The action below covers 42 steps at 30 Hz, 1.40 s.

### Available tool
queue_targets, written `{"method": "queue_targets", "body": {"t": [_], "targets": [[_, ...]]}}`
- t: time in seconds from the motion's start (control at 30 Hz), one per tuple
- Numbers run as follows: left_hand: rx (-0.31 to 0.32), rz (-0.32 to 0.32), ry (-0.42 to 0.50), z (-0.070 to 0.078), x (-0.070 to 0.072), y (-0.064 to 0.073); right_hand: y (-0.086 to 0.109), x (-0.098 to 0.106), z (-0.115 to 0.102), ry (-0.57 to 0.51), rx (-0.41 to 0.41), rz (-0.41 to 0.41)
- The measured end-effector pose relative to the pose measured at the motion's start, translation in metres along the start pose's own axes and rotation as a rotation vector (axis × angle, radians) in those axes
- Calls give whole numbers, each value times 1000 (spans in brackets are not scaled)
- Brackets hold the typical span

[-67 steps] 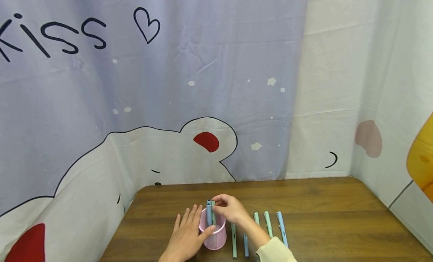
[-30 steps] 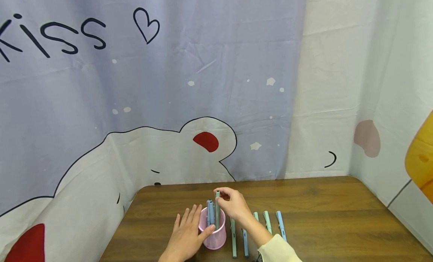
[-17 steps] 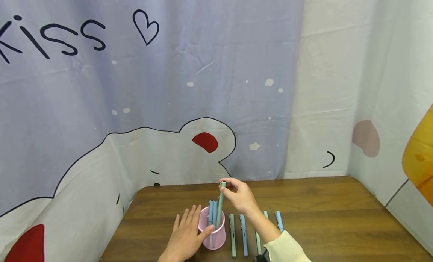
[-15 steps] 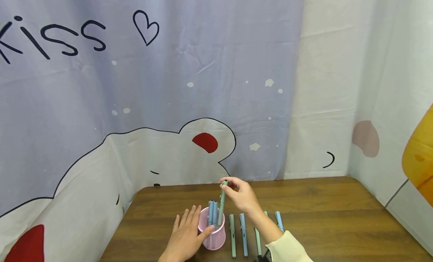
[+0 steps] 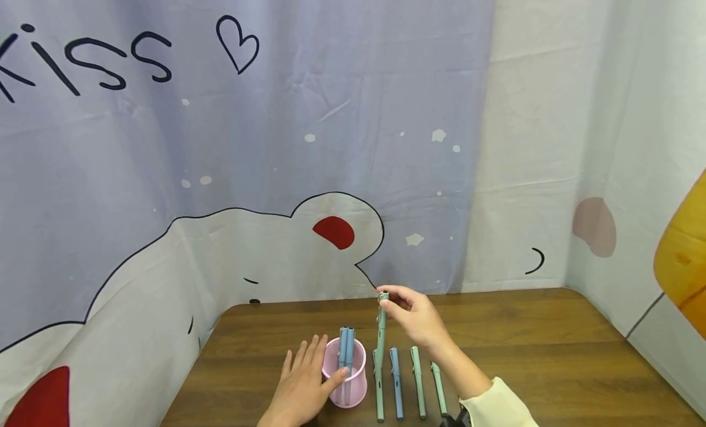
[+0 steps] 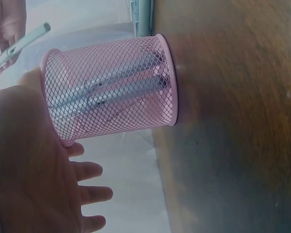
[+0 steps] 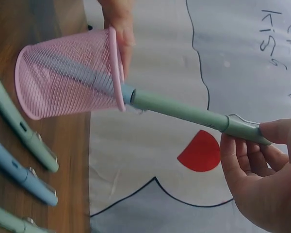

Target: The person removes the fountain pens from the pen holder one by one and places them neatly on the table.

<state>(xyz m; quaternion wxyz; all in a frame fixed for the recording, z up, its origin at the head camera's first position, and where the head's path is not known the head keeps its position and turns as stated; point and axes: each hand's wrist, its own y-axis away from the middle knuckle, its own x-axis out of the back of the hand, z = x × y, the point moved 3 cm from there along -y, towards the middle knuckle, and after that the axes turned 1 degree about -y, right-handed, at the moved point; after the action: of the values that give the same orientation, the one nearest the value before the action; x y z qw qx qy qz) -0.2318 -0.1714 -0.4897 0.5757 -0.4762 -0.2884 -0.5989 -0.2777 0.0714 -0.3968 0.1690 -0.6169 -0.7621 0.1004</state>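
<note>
A pink mesh pen holder [image 5: 358, 391] stands upright on the table with two blue pens [image 5: 346, 348] inside. My left hand [image 5: 300, 378] rests against its left side, fingers spread and straight, thumb at the near rim. Between thumb and fingertips my right hand [image 5: 419, 320] pinches a green pen [image 7: 179, 109] by its clip end. That pen hangs nearly upright in the air, just right of the holder and outside it. In the head view its lower end overlaps a green pen [image 5: 379, 390] lying on the table.
Right of the holder, a blue pen [image 5: 397, 384] and two more green pens, one in the middle [image 5: 418, 384] and one farther right [image 5: 439, 387], lie side by side on the wooden table [image 5: 551, 353]. My right forearm crosses above this row. A printed curtain [image 5: 276, 170] hangs behind the table.
My right hand has lifted the green pen up out of the holder and carried it to the right. The two blue pens stay inside, and my left hand has not moved.
</note>
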Motion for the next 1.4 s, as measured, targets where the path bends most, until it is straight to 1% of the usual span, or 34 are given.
{"method": "queue_targets", "body": {"t": [0.3,0.5,0.67,0.83,0.93,1.13,1.3,1.4], "targets": [[-3,6,3,-1,-1,1,7,22,8,21,-33,32],[-2,7,-7,-1,-2,0,13,36,13,26,-84,48],[-4,8,-7,-1,-2,-1,18,47,15,30,-83,38],[-5,7,-6,-1,-2,-1,24,58,19,62,-87,40],[-7,10,-10,-1,-1,-1,26,64,22,61,-102,43],[-4,10,-5,-1,-1,0,30,75,27,64,-100,41],[-5,10,3,0,0,0,33,84,27,84,-101,66],[-7,10,7,1,1,1,35,90,29,104,-115,76]]}}
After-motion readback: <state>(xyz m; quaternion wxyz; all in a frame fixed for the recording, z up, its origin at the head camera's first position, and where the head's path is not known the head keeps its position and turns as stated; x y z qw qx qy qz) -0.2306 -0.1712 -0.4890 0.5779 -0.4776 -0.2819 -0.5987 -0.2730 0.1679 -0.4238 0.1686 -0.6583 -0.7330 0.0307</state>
